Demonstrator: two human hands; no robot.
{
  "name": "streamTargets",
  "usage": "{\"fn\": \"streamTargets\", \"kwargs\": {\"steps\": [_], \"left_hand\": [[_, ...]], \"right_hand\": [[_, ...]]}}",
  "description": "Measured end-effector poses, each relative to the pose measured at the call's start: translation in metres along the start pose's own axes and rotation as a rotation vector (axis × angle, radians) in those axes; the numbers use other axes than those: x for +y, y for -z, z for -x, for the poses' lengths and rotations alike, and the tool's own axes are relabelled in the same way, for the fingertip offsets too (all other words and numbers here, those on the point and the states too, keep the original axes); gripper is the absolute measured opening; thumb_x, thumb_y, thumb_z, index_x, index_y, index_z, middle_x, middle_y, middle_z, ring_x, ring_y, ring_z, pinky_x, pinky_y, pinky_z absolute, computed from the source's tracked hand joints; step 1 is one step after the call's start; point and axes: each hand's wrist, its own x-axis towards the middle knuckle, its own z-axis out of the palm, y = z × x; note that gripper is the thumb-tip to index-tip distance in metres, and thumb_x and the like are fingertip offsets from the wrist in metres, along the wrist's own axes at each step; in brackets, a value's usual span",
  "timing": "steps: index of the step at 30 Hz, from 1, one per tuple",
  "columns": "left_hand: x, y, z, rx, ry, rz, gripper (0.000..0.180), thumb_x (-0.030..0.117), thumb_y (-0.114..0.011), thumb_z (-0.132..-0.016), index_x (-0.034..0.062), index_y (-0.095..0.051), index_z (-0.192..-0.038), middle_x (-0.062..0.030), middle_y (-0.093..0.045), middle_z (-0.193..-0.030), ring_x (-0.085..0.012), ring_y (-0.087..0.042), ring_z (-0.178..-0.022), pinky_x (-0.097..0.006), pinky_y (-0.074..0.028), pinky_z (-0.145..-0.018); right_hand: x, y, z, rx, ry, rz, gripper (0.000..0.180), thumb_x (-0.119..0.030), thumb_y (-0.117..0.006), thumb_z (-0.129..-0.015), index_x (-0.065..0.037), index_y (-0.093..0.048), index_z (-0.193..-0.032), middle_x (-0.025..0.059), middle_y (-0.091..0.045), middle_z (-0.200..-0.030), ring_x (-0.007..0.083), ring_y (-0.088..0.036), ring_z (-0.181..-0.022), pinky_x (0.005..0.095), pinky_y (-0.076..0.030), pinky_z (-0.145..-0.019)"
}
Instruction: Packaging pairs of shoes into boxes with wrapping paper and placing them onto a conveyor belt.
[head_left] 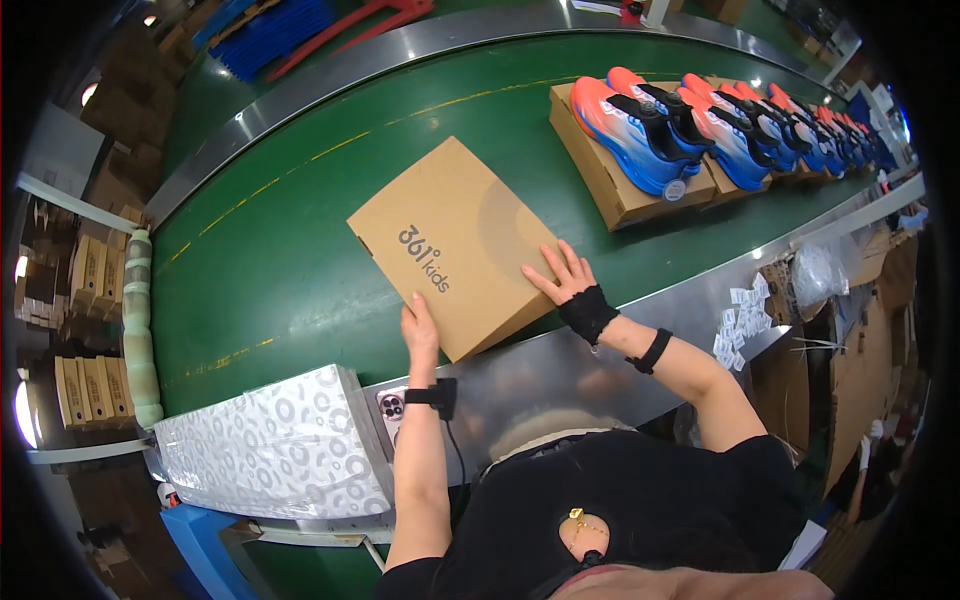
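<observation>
The box, seemingly shut, is steadied on the green belt by the right hand, fingers spread; the left hand's grip cannot be told. Rightward, shoes are still unboxed atop other boxes.

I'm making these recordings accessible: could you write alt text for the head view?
A closed brown box lies on a green surface, with a person's left grip at its left side and right grip near its right corner. Red, white and blue shoes sit on other boxes at upper right.
</observation>
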Motion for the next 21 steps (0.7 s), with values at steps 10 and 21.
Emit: {"fn": "streamTargets", "kwargs": {"steps": [10,21], "left_hand": [[0.065,0.022,0.019,-0.371,0.314,0.787,0.053,0.041,-0.047,-0.079,0.0014,-0.044,-0.113,-0.0099,-0.054,-0.102,-0.0208,-0.055,-0.09,-0.03,-0.046,-0.076],[0.049,0.172,0.152,-0.262,-0.211,0.977,0.058,0.048,-0.041,-0.081,0.0046,-0.037,-0.12,-0.0143,-0.04,-0.12,-0.0253,-0.042,-0.107,-0.04,-0.037,-0.088]], "right_hand": [[-0.013,0.083,-0.013,0.052,0.021,-0.036,0.045,-0.009,-0.049,-0.071,-0.022,-0.05,-0.113,0.0145,-0.044,-0.118,0.0348,-0.04,-0.109,0.0461,-0.042,-0.077],[0.163,0.108,-0.03,0.289,0.057,0.194,0.04,-0.032,-0.071,-0.052,-0.013,-0.058,-0.085,0.0107,-0.046,-0.113,0.0297,-0.039,-0.109,0.0497,-0.031,-0.081]]}}
